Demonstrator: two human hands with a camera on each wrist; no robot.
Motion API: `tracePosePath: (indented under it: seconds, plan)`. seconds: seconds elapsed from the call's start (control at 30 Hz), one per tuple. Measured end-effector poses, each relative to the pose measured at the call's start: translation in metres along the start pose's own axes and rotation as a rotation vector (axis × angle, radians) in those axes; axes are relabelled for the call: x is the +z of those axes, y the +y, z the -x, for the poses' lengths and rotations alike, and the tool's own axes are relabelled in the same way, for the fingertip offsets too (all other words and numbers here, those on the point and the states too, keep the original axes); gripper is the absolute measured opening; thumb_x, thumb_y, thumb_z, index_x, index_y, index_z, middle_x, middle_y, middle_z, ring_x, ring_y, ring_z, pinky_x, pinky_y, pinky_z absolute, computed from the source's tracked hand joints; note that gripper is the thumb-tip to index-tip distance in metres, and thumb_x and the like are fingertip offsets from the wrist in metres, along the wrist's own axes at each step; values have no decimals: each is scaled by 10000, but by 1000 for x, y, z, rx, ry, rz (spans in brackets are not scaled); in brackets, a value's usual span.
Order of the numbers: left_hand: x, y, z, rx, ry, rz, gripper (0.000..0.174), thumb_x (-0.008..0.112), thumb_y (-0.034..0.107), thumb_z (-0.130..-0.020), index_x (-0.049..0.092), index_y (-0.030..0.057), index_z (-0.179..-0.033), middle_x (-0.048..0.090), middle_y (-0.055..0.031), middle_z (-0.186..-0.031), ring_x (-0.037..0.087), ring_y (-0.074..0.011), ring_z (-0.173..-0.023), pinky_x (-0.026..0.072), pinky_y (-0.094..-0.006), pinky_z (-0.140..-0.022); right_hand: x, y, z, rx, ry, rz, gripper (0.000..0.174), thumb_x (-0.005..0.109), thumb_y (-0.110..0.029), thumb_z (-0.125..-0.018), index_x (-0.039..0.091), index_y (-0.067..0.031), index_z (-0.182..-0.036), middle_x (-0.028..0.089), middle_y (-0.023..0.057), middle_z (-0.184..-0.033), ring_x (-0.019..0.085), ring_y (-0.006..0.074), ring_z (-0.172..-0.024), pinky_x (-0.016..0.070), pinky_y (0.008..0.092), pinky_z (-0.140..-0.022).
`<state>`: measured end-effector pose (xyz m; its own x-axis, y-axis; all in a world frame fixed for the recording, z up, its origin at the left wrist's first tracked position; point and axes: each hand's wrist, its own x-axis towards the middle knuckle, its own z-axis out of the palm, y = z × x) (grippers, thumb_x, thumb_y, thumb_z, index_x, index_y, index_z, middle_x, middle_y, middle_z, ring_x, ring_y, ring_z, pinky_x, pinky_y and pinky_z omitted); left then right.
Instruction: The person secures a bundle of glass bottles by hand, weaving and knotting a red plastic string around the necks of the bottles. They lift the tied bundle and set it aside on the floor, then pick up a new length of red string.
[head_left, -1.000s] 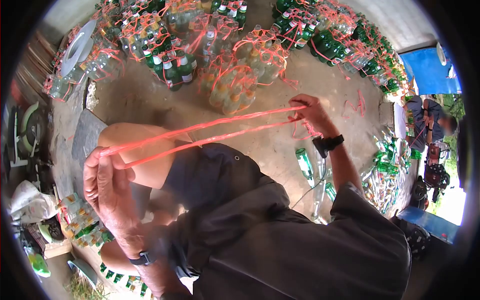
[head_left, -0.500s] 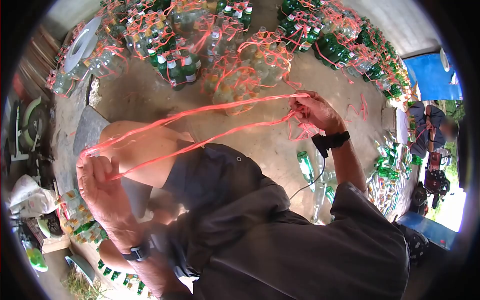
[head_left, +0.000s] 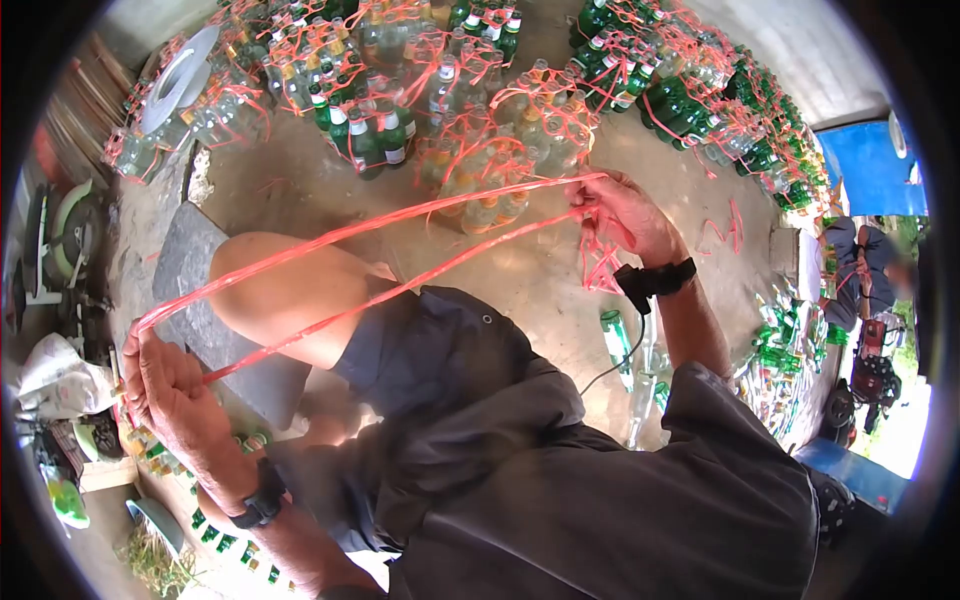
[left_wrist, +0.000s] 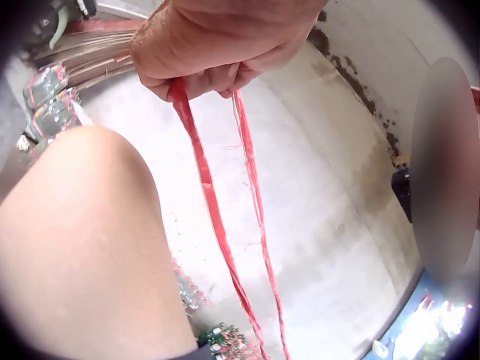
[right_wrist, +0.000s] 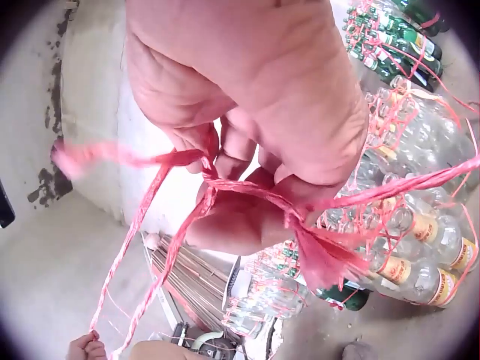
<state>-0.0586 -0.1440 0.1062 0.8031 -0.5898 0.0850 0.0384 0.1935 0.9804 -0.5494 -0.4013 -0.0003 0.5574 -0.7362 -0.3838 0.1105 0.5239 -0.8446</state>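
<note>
A loop of pinkish-red plastic twine (head_left: 410, 210) stretches in two strands across the front of the person's body. The left hand (head_left: 178, 400) holds one end of the loop at the far left, its fingers curled round it. In the left wrist view both strands of twine (left_wrist: 214, 217) run down from that hand's curled fingers (left_wrist: 202, 81). At the other end, the right hand (head_left: 632, 218) pinches the twine between thumb and fingers. The right wrist view shows strands crossing at the right hand (right_wrist: 247, 82), with a frayed twine tail (right_wrist: 326, 259) hanging beside the fingers.
Bundles of clear bottles (head_left: 490, 170) and green bottles (head_left: 370, 140), tied with red twine, stand along the far side. Loose bottles (head_left: 615, 340) lie on the floor near the right forearm. The person's bare knee (head_left: 270, 285) is under the loop. Another person (head_left: 862, 270) is at the far right.
The left hand has moved left and down, away from the right hand, and its fingers have curled in. The twine loop now spans a longer stretch; the right hand keeps its hold.
</note>
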Motion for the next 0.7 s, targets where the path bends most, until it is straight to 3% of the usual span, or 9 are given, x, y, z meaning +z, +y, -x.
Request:
tracePosePath:
  seconds: [0.23, 0.33, 0.4, 0.47, 0.5, 0.53, 0.6, 0.63, 0.7]
  plan:
    - [-18, 11, -5, 155, 86, -119, 140, 631, 104, -1110, 710, -6, -1145, 341, 111, -657, 231, 15, -563, 151, -222, -499, -2, 0, -18, -113, -8, 142, 267, 633, -276, -1112, 755, -51, -1191, 760, 29, -1037, 716, 140, -844, 609, 349, -718]
    - [-23, 18, -6, 199, 123, -189, 170, 629, 119, -1115, 705, -9, -1196, 339, 86, -667, 248, -12, -570, 177, -239, -507, 3, -10, -15, 5, 2, 72, 285, 588, -259, -1135, 734, -42, -1247, 751, 52, -1079, 732, 163, -897, 646, 401, -799]
    - [-27, 22, -6, 228, 158, -194, 146, 638, 117, -1109, 700, -7, -1155, 341, 83, -673, 245, -16, -580, 169, -245, -517, -1, -9, -21, -114, -37, 149, 282, 594, -251, -1129, 733, -44, -1261, 764, 60, -1107, 740, 168, -915, 648, 392, -800]
    - [-40, 25, -11, 247, 159, -172, 151, 647, 139, -1105, 695, -2, -1132, 343, 80, -677, 261, -21, -595, 173, -247, -531, -6, -15, -25, -109, -12, 192, 277, 593, -239, -1127, 732, -41, -1262, 745, 47, -1061, 716, 150, -878, 628, 367, -771]
    - [-34, 32, -9, 251, 187, -198, 170, 640, 169, -1109, 661, 38, -1003, 318, 75, -688, 260, -28, -609, 182, -258, -547, -8, -19, -25, -104, 16, 234, 272, 593, -228, -1126, 731, -39, -1263, 727, 33, -1016, 691, 132, -842, 608, 342, -742]
    - [-38, 36, -10, 248, 186, -202, 170, 640, 169, -1109, 661, 38, -1003, 318, 75, -688, 260, -28, -609, 182, -258, -547, -9, -23, -24, -99, 17, 232, 272, 593, -228, -1126, 731, -39, -1263, 727, 33, -1016, 691, 132, -842, 608, 342, -742]
    - [-51, 44, -14, 245, 224, -189, 277, 623, 181, -1114, 565, 83, -862, 285, 67, -706, 242, -37, -614, 187, -274, -557, -8, -32, -23, -213, 59, 474, 255, 617, -232, -1110, 744, -30, -1201, 648, -19, -881, 609, 88, -730, 579, 312, -709]
    - [-55, 50, -17, 226, 202, -104, 370, 605, 163, -1116, 451, 111, -784, 243, 57, -723, 208, -54, -613, 178, -292, -559, -2, -33, -22, -246, 142, 510, 242, 622, -207, -1101, 742, -14, -1181, 581, -34, -804, 516, 71, -674, 527, 288, -676]
    - [-64, 61, -19, 214, 255, -92, 372, 603, 157, -1115, 446, 110, -781, 227, 54, -727, 197, -63, -612, 176, -295, -559, -7, -38, -21, -284, 148, 561, 232, 623, -190, -1095, 742, -8, -1174, 561, -37, -779, 505, 73, -669, 502, 285, -665]
